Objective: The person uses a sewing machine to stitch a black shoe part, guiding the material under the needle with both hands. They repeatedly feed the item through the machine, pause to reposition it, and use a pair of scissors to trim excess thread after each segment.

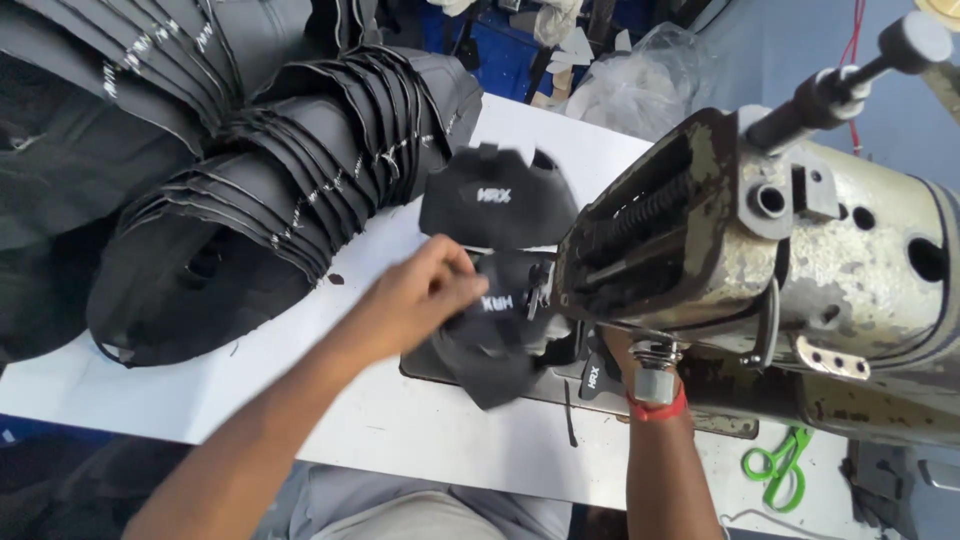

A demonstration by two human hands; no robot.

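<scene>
left hand [415,300] is pinching a black fabric piece [495,335] between thumb and fingers, holding it at the needle area under the head of the sewing machine [790,270]. right hand is sitting mostly hidden behind the machine head; only the wrist with a red band [657,410] is showing, so its grip cannot be told. a second black piece [495,200] is lying just beyond on the white table [380,420]. stacked black pieces [260,190] are lying far left. green scissors [778,465] are lying near right.
</scene>
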